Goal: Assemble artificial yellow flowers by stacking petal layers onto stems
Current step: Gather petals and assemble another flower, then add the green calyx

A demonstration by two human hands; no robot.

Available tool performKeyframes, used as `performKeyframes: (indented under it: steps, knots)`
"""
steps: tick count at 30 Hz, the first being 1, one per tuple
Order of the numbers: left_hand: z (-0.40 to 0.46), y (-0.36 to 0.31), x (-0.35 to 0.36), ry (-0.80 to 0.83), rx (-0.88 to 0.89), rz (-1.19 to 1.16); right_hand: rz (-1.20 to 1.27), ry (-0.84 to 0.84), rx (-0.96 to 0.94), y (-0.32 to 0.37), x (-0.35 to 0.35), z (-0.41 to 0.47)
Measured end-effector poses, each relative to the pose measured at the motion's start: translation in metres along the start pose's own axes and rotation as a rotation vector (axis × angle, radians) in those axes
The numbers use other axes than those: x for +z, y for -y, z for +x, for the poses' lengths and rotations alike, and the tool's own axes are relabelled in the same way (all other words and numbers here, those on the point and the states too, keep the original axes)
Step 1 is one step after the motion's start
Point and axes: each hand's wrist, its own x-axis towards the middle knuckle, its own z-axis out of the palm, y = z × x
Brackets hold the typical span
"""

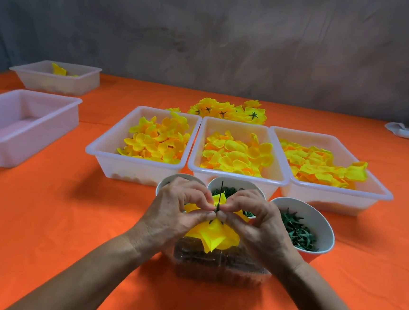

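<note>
no text, label, brand or number can be read anywhere.

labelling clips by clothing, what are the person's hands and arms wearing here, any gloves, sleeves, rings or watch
Nothing worn shows: the left hand and right hand are bare, without gloves, and no ring is visible. Both forearms are uncovered down to the frame's bottom edge, with no sleeve, watch or bracelet in view.

Translucent plastic trays (138, 166), matt tablecloth (45, 215)
</note>
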Motion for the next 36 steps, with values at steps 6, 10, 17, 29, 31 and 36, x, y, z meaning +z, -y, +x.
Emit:
performKeyframes:
  steps: [6, 10, 17, 29, 31, 36]
  knots:
    - [-0.007, 0.0, 0.001, -0.046, -0.043, -0.052, -0.001, -0.032, -0.017, 0.002, 0.003, -0.007]
    - [-0.009, -0.008, -0.002, -0.066, -0.054, 0.009, -0.113, -0.052, -0.009, 0.012, 0.001, -0.006]
    - [-0.022, -0.016, 0.003, -0.183, -0.028, 0.067, -0.208, -0.16, 0.111, 0.027, 0.017, -0.012]
    - [-0.014, -0.006, 0.005, -0.12, -0.059, 0.034, -0.129, -0.321, 0.009, 0.013, 0.029, -0.017]
    - [-0.014, -0.008, 0.003, -0.095, -0.09, -0.022, -0.118, -0.319, 0.002, 0.012, 0.03, -0.018]
    - [-0.008, -0.015, -0.013, 0.009, -0.125, -0.1, -0.114, -0.305, 0.012, 0.011, 0.028, -0.016]
